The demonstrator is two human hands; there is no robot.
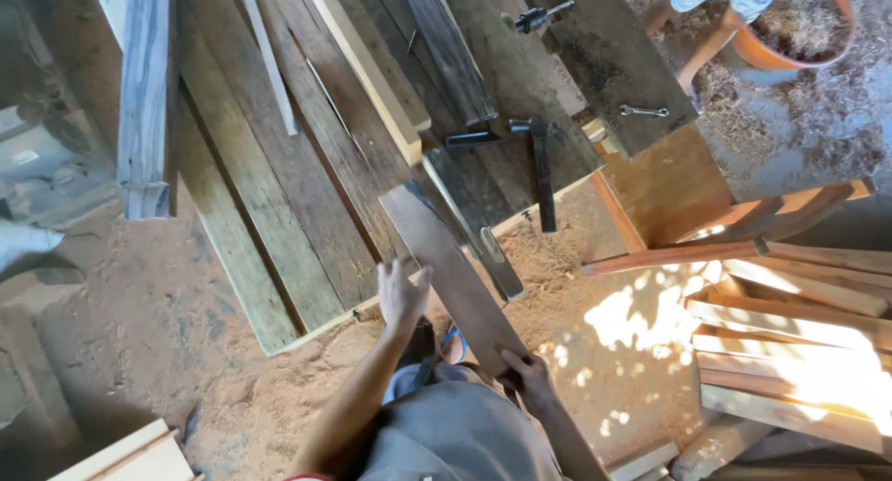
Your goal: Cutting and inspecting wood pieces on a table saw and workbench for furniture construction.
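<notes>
Holding a dark plank (446,258) half on the workbench (279,211): right hand (528,374) fingers clamped on its near end, left hand (401,295) fingers spread flat beside it. Plank not fully placed; hammer (541,170) untouched.

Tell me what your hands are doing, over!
Left hand open, flat against the dark plank's edge. Right hand gripping the plank's near end. Hammer and metal square lie just beyond on the workbench.
</notes>
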